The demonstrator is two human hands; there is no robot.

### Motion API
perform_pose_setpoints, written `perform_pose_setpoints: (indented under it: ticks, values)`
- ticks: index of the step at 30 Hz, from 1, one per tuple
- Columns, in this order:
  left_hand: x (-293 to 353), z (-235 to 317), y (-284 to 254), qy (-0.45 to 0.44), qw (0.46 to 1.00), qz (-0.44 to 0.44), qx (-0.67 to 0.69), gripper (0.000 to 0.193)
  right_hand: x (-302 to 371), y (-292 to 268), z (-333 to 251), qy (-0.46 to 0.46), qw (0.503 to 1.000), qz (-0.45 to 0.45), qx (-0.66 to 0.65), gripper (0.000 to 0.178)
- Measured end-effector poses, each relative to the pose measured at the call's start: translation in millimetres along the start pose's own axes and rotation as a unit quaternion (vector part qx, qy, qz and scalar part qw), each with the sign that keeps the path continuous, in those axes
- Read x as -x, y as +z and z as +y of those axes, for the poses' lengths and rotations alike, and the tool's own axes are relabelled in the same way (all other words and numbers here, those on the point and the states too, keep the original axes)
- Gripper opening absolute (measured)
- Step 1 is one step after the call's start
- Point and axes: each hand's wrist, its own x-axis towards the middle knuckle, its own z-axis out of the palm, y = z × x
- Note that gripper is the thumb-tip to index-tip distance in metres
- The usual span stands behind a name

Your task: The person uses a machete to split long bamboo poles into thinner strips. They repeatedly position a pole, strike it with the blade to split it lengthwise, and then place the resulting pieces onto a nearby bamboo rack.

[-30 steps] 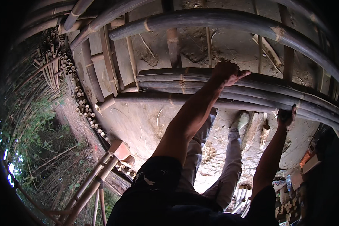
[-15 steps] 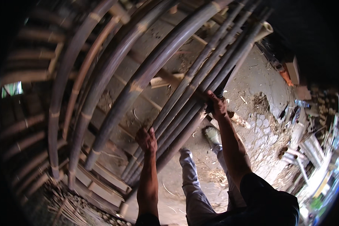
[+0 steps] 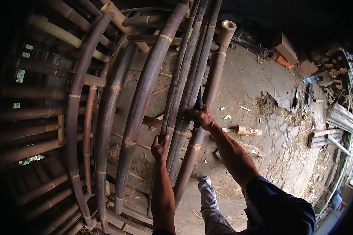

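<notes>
Several long, narrow dark bamboo strips [image 3: 182, 82] lie side by side across a bamboo frame. My left hand [image 3: 159, 148] is closed around the leftmost strip, its thumb on top. Further up and to the right, my right hand [image 3: 203, 117] is closed on a black tool [image 3: 199, 104] beside the strips; fingers and shadow hide most of it, so its kind cannot be made out. A thick brown bamboo pole [image 3: 214, 76] with a pale cut end runs just right of the strips, passing under my right wrist.
Thick curved bamboo poles [image 3: 142, 102] stretch along the left, with a railed bamboo structure [image 3: 39, 113] beyond. On the dirt floor [image 3: 243, 90] lie a short log [image 3: 248, 130] and shavings. A cardboard box [image 3: 286, 49], a plastic bottle [image 3: 310, 80] and cut bamboo lengths [image 3: 319, 139] are at the right.
My view has turned, so the strips and poles now stand more upright in it. My left hand still grips a strip, and my right hand still holds the black tool.
</notes>
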Motion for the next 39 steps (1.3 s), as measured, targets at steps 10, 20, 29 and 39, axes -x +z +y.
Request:
perform_pose_setpoints:
  ticks: [10, 20, 29, 39]
  values:
    - [-17, -14, -6, -0.040, 0.962, -0.150, 0.222, 0.042, -14, -8, -2, 0.023, 0.998, 0.000, -0.059, 0.043]
    - [-28, -17, -13, -0.032, 0.973, -0.180, 0.144, 0.047, -29, -8, -7, 0.073, 0.996, -0.005, -0.058, 0.043]
    - [-11, -7, -8, -0.042, 0.993, -0.054, 0.092, 0.050, -18, -16, -15, 0.106, 0.983, -0.061, -0.134, 0.041]
    - [11, 11, 16, -0.027, 0.999, 0.018, -0.007, 0.079, -23, -3, -26, 0.071, 0.997, -0.007, 0.007, 0.053]
